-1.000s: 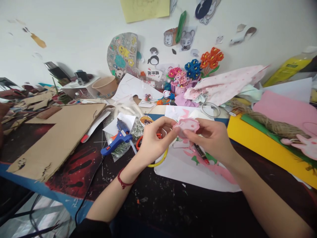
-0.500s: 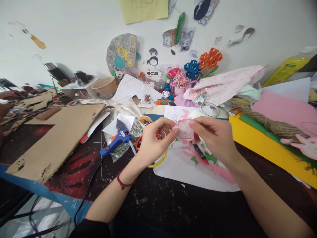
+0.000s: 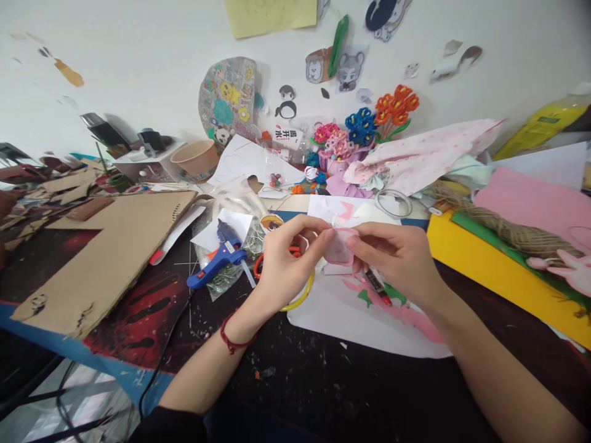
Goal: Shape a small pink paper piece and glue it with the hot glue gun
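Between my two hands is a small pink, partly see-through piece with a darker pink rim (image 3: 340, 248); whether it is fabric or thin paper I cannot tell. My left hand (image 3: 290, 258) pinches its left edge between thumb and forefinger. On the opposite edge, my right hand (image 3: 397, 252) has a similar pinch. Below them lies a white paper sheet (image 3: 332, 320), bearing pink and green cut pieces (image 3: 415, 319) and a dark marker with a red end (image 3: 378, 288). Red-orange scissor-like handles (image 3: 258, 266) and a yellow ring (image 3: 302, 296) show partly behind my left hand.
A blue glue gun (image 3: 217, 266) lies left of my hands, its cord trailing off the table. Further left is a large cardboard piece (image 3: 115, 246). Yellow board (image 3: 498, 264) and twine (image 3: 512, 231) lie on the right. Beaded flowers (image 3: 360, 126) stand at the back.
The pink piece now looks flatter and smoother, its rim straighter, where it was crumpled before. Both hands have shifted slightly and still pinch it. The view has tilted a little.
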A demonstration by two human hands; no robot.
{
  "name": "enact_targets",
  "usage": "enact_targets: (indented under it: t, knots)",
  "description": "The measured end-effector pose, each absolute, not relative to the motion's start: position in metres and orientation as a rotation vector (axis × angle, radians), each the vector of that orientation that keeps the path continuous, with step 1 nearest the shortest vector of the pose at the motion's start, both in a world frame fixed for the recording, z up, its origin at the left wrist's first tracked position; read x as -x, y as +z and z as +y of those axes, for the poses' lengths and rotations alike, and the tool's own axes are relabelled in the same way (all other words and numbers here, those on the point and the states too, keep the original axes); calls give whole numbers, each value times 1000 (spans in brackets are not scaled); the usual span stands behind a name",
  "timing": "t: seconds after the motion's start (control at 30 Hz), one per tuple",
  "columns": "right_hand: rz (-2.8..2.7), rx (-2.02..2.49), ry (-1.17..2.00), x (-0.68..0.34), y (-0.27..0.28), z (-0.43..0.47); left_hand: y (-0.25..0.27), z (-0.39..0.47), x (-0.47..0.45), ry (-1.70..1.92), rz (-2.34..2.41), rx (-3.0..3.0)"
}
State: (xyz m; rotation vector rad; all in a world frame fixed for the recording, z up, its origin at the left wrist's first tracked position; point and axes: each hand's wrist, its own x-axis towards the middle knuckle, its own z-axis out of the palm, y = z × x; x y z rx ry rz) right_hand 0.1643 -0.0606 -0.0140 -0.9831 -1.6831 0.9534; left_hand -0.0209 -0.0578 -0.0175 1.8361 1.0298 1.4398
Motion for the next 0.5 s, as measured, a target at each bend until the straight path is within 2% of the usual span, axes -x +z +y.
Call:
enact_targets:
  t: [0.5]
  knots:
    - [-1694,1039,819,-165,-14,-63,-17,-61,19,1381,1024,-1859]
